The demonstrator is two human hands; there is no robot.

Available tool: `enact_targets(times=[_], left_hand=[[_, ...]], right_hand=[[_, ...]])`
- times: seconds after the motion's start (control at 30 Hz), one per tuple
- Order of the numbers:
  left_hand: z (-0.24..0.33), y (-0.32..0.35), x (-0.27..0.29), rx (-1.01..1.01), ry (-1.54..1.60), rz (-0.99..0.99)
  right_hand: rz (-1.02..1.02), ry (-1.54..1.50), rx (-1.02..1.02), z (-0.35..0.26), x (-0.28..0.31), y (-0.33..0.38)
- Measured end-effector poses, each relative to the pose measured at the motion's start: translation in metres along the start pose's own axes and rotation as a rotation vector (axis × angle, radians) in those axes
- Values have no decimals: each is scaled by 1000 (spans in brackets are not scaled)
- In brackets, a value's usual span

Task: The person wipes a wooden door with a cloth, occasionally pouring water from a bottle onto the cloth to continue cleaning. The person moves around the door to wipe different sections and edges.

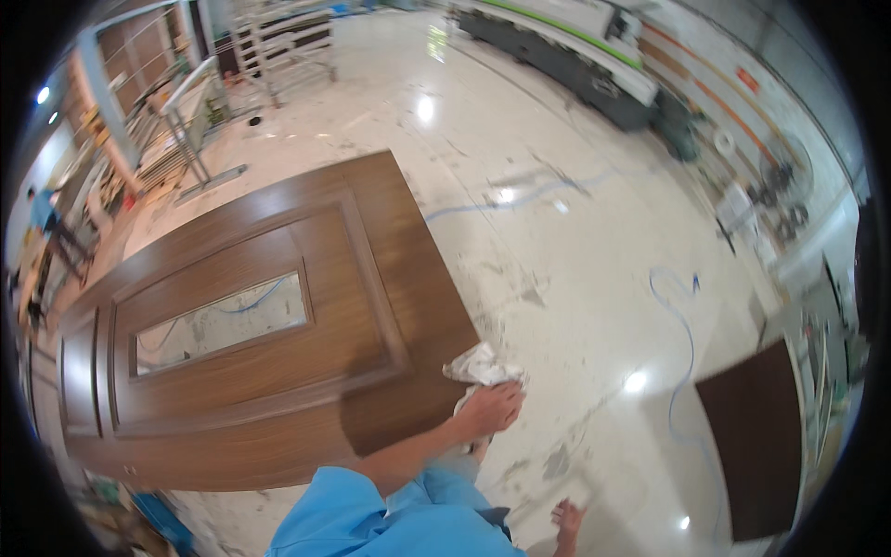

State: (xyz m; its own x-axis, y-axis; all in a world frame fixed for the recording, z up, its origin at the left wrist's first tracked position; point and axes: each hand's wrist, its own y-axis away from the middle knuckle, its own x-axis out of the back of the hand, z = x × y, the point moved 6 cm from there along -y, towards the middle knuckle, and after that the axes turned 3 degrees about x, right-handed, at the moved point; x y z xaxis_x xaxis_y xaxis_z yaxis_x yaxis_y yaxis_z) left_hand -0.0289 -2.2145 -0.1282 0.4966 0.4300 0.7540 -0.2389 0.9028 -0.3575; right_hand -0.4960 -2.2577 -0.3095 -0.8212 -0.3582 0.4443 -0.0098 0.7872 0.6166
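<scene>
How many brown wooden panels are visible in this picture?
2. The large door panel with a window opening lies flat at left, under the hand holding a white cloth. A smaller dark panel is at lower right. Others may be hidden.

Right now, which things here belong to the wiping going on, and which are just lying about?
In use:
- crumpled white cloth at the door's edge
- hand pressing on that cloth
- brown wooden door panel with a glass window, lying flat

Lying about:
- thin blue hose on the pale floor
- dark brown flat board
- metal rack far back
</scene>
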Motion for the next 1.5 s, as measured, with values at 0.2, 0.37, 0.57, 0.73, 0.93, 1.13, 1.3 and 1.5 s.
enact_targets(times=[0.2,0.37,0.57,0.73,0.93,1.13,1.3,1.5], left_hand=[[-49,-62,22,331,-150,245],[-55,-77,53,676,-401,436],[-62,-87,47,1003,-442,439],[-51,-94,35,1255,-569,457],[-54,-121,44,1472,-734,444],[-183,-195,83,1466,-791,420],[-369,-270,171,1403,-819,543],[-545,-323,281,1304,-689,629]], right_hand=[[-202,111,-155,-75,21,-125],[-399,328,-55,-216,-7,-232],[-734,472,340,-412,-99,-348],[-770,545,306,-552,-210,-434],[-900,642,353,-626,-339,-459],[-1149,969,564,-702,-486,-456],[-1178,909,620,-826,-626,-460],[-1050,761,461,-948,-777,-461]])
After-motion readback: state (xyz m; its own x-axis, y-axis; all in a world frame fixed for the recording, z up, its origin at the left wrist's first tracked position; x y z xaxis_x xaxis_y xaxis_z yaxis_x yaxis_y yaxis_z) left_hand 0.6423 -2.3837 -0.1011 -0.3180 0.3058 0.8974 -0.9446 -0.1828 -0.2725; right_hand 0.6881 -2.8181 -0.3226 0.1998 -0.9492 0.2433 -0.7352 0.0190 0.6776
